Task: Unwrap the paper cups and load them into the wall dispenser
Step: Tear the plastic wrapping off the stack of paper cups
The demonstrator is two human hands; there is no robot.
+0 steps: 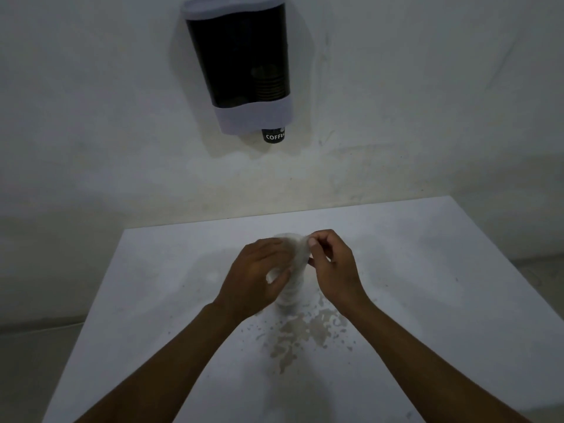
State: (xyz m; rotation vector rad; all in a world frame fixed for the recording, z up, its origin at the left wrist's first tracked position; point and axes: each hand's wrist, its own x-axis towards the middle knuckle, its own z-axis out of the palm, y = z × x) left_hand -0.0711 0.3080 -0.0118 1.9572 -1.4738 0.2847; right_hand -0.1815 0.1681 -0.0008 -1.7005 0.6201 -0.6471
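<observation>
Gripping the wrapped cup stack (291, 276) below the wall dispenser (241, 65), the left hand (256, 279) clasps it above the worktop (427, 270) while the right hand (334, 267) pinches its wrapper.

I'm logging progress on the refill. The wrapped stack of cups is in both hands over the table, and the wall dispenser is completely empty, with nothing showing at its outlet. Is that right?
Not quite. The head view shows the wall dispenser is not empty: a dark cup printed "COFFEE" pokes from its outlet. The rest holds: the left hand and right hand hold the wrapped stack of cups over the table.
</observation>
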